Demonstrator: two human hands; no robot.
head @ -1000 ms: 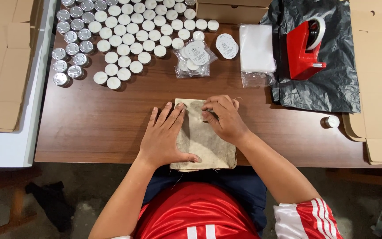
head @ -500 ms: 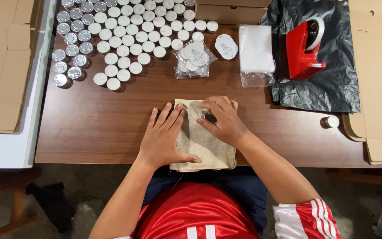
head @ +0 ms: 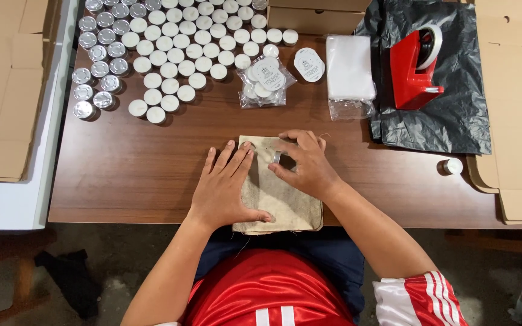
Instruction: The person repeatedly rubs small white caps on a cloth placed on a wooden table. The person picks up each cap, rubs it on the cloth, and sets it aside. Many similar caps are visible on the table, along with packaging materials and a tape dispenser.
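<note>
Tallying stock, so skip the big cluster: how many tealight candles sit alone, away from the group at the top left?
1. A single tealight candle stands on the table at the right, below the black plastic bag and beside the flat cardboard. Others may lie hidden under the hands.

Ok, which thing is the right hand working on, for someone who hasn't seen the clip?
On the wooden table, at its near edge, lies a beige cloth. The right hand pinches a small silver cup on it, the only one away from the candles.

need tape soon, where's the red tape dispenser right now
In the head view the red tape dispenser stands at the table's far right, on the black plastic bag, beside the white packet.
</note>
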